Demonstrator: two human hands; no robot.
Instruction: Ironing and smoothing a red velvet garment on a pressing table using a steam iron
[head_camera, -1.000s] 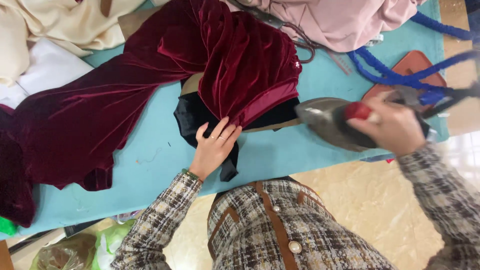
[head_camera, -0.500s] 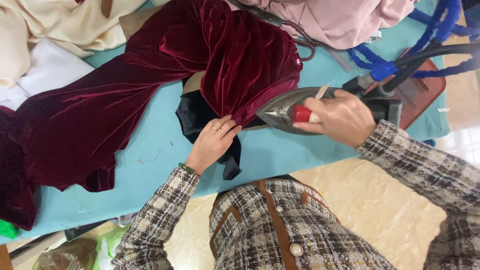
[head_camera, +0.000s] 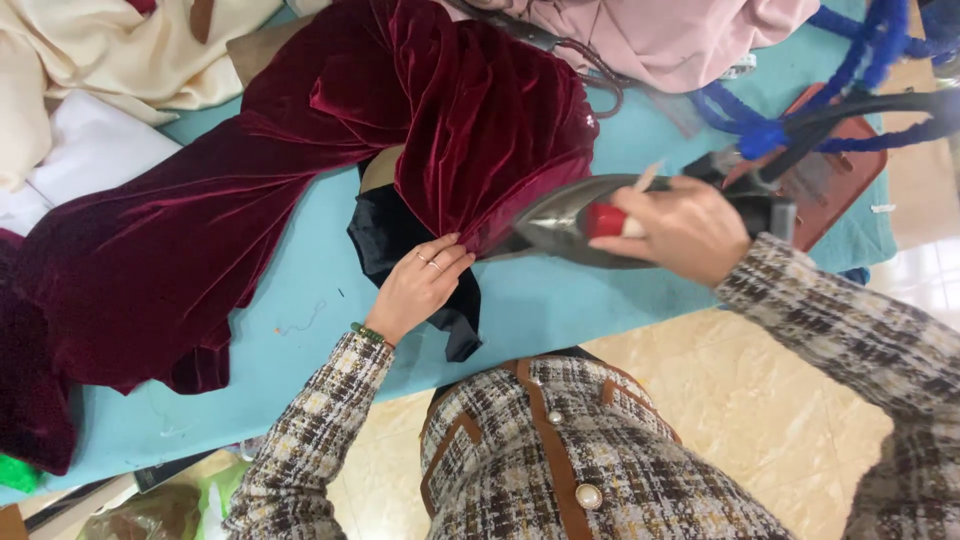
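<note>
My right hand (head_camera: 690, 228) grips one iron (head_camera: 570, 218) at the ironing board's (head_camera: 300, 300) near edge. My left hand (head_camera: 420, 288), fingers flat, pins one maroon velvet garment (head_camera: 300, 190) beside it

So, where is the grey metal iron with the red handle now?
In the head view, the grey metal iron with the red handle is right of centre on the turquoise table, held by the right hand, its tip touching the dark red velvet cloth.

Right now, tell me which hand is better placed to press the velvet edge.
Probably right: the right hand grips the iron, nose at the burgundy velvet. The left hand pins fabric.
</note>
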